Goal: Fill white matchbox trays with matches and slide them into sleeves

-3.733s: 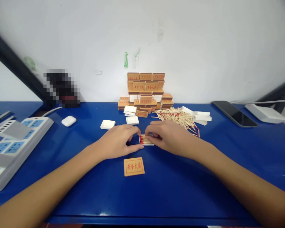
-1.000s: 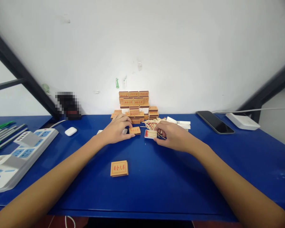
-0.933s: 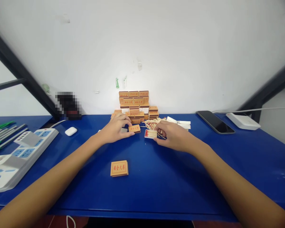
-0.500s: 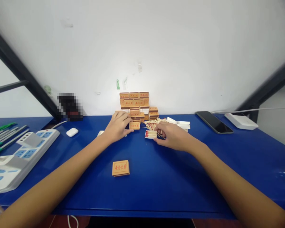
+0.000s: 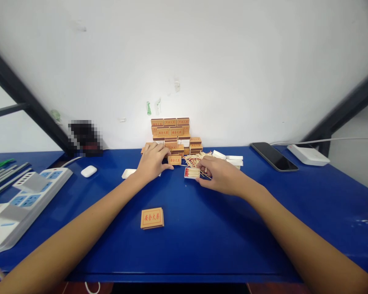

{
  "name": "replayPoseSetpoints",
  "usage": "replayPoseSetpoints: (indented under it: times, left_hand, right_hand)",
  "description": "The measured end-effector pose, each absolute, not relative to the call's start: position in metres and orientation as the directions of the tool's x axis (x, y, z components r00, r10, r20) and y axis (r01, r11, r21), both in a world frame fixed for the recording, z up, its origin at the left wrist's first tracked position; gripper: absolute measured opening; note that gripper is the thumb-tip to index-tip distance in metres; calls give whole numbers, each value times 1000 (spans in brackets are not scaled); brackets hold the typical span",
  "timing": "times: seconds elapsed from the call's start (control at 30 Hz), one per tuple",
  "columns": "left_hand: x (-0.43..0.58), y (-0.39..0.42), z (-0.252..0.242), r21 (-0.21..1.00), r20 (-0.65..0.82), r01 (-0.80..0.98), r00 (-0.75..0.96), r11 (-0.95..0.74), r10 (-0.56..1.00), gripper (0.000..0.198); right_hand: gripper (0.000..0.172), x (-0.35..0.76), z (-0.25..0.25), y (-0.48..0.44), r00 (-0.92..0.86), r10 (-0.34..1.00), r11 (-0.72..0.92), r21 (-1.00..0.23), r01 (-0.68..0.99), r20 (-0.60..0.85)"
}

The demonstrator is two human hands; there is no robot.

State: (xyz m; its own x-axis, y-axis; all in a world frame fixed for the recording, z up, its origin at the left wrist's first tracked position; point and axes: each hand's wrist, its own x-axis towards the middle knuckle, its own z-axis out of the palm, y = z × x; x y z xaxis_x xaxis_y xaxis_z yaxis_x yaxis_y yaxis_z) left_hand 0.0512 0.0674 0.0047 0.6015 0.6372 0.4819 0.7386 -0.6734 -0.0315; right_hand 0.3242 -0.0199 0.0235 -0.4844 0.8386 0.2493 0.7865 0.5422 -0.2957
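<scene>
In my left hand (image 5: pixel 155 160) is an orange matchbox sleeve (image 5: pixel 174 160), its printed face toward me and its edge pinched at the fingertips. My right hand (image 5: pixel 217 173) grips the end of a white matchbox tray (image 5: pixel 191 177), where a row of red-tipped matches (image 5: pixel 191 172) lies. Tray and sleeve are apart, the tray a little to the right and nearer me. Behind my right fingers spreads a heap of loose matches (image 5: pixel 193 158). Stacked matchboxes (image 5: pixel 170 131) rise against the wall behind my left hand.
More matchbox covers (image 5: pixel 152 218) lie near the front. White empty trays (image 5: pixel 234 158) sit right of the heap, and another white tray (image 5: pixel 129 173) is left. A phone (image 5: pixel 274 156), white box (image 5: pixel 308 155), earbud case (image 5: pixel 88 171), power strip (image 5: pixel 33 204) and pens (image 5: pixel 9 183) flank the work area.
The whole view has shifted slightly left. My left hand and the sleeve have come a little closer to the tray; both hands keep their grips.
</scene>
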Motion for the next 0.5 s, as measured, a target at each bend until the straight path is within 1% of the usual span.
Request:
replayPoseSetpoints:
  times: [0.13,0.27,0.33,0.5]
  left_hand:
    - [49,64,3,4,483,732,595,-681,642,40]
    - [50,62,1,69,494,721,576,-690,652,33]
    - [52,62,0,73,491,723,574,-687,655,33]
    - [54,61,-1,63,490,723,579,-688,652,27]
  right_hand:
    - [11,323,24,-19,-474,849,527,-295,797,235]
    - [17,322,22,-19,-479,846,531,-300,792,234]
    - [18,323,21,-18,-480,846,532,-299,792,233]
    - [13,324,20,-18,-483,840,540,-304,785,245]
